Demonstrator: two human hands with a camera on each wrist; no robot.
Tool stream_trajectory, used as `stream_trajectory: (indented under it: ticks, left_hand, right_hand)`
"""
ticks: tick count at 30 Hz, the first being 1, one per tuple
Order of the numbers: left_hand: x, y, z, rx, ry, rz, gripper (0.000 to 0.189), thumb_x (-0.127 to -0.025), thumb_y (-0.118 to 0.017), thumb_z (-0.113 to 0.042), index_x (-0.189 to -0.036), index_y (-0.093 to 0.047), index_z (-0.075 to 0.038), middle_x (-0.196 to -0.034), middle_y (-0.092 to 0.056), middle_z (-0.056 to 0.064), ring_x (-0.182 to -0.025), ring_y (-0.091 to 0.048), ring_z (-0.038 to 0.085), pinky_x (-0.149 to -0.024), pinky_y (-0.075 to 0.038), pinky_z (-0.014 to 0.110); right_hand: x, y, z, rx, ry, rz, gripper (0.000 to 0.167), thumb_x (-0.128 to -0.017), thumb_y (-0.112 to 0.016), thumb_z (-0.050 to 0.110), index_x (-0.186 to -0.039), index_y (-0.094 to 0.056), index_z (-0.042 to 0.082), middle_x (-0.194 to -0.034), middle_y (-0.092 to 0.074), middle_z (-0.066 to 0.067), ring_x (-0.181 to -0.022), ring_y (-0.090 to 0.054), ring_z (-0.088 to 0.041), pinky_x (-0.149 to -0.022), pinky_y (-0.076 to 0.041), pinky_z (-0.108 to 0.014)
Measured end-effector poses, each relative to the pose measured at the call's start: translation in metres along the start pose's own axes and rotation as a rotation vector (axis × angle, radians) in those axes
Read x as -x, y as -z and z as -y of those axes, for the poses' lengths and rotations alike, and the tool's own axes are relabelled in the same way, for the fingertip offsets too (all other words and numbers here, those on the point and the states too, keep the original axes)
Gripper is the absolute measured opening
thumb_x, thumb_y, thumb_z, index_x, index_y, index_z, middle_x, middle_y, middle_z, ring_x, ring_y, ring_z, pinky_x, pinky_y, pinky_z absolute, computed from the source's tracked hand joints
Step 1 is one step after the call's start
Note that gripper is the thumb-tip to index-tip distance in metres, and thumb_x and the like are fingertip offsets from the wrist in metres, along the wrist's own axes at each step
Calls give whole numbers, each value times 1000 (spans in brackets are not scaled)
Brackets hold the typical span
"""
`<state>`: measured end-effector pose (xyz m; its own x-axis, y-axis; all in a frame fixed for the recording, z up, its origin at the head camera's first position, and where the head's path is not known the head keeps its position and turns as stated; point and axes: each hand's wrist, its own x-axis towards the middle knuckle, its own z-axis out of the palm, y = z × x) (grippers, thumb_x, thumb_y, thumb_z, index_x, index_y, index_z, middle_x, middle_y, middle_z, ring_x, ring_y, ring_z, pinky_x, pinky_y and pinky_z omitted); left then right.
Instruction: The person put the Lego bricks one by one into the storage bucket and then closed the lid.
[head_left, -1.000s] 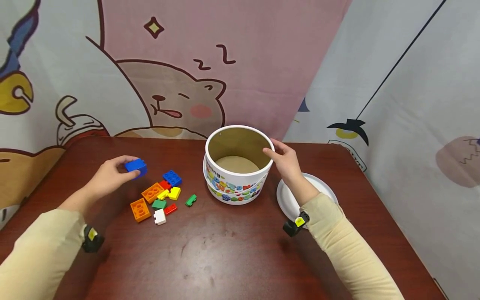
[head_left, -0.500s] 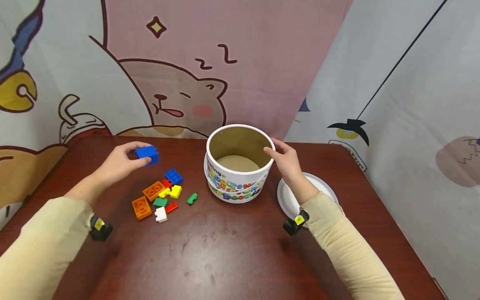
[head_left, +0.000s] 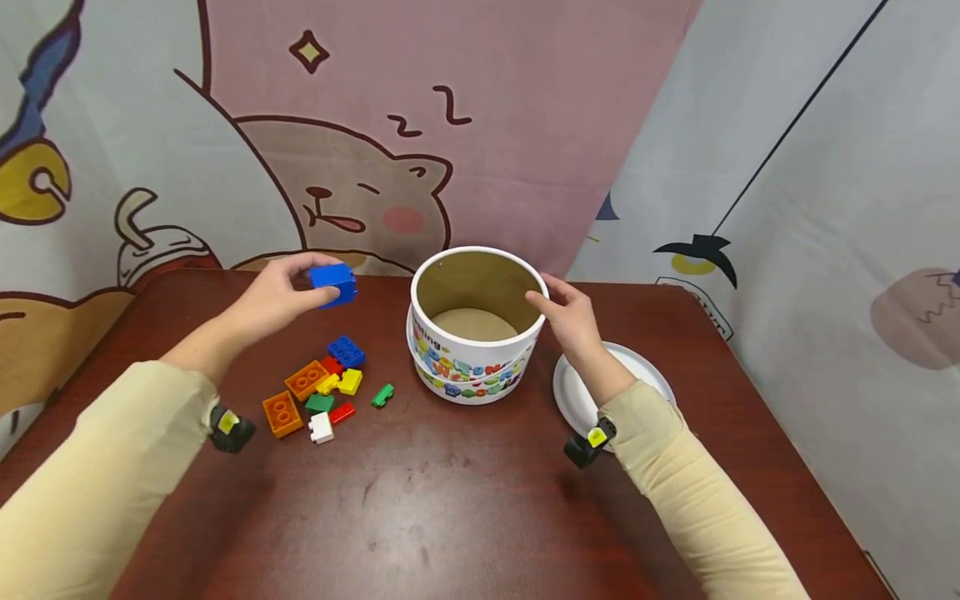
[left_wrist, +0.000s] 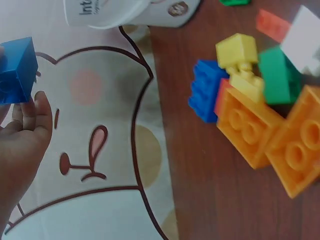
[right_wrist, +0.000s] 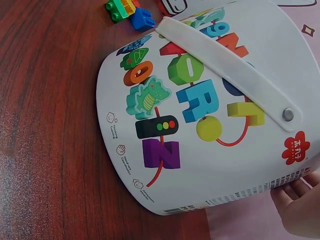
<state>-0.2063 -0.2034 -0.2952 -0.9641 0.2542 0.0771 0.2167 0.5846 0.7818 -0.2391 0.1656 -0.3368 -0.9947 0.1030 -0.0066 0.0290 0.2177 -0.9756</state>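
Pinched between thumb and fingers of my left hand [head_left: 273, 302] is a blue toy brick [head_left: 334, 284], held in the air left of the bucket. The same blue brick [left_wrist: 18, 70] shows at the left edge of the left wrist view. A white round bucket [head_left: 477, 367] with colourful printed letters stands at the table's middle, and its visible floor is bare. My right hand [head_left: 573, 321] grips the bucket's right rim, the thumb over the edge and the fingers along the outside. In the right wrist view those fingers touch the bucket wall, partly hidden behind it.
Several loose toy bricks, among them an orange brick [head_left: 282, 414], another blue brick [head_left: 347, 352] and a white brick [head_left: 321, 428], lie left of the bucket. A green piece [head_left: 382, 396] sits nearer it. Under my right forearm is a white lid or plate [head_left: 643, 372]. A printed cloth hangs behind the table.
My left hand has moved to the right and upward with the blue brick, toward the bucket. My right hand and the bucket stay in place.
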Motion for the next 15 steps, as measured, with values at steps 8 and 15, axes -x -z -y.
stream_trajectory:
  ticks: [8, 15]
  left_hand:
    - [-14, -6, -23, 30, -34, 17, 44, -91, -57, -28, -130, -50, -7, -122, -57, 19, -103, -53, 26, -78, -46, 25]
    - [-33, -15, -45, 56, -70, 26, 40, -89, -60, -22, -126, -54, -7, -121, -57, 17, -103, -54, 28, -83, -47, 32]
  right_hand:
    - [1, 0, 2, 26, -7, 1, 49, -88, -64, 13, -134, -50, 4, -135, -52, -14, -113, -50, -15, -93, -41, -21]
    - [0, 1, 3, 17, -14, 5, 49, -88, -64, 13, -134, -50, 4, -134, -52, -14, -113, -49, -16, -92, -40, -21]
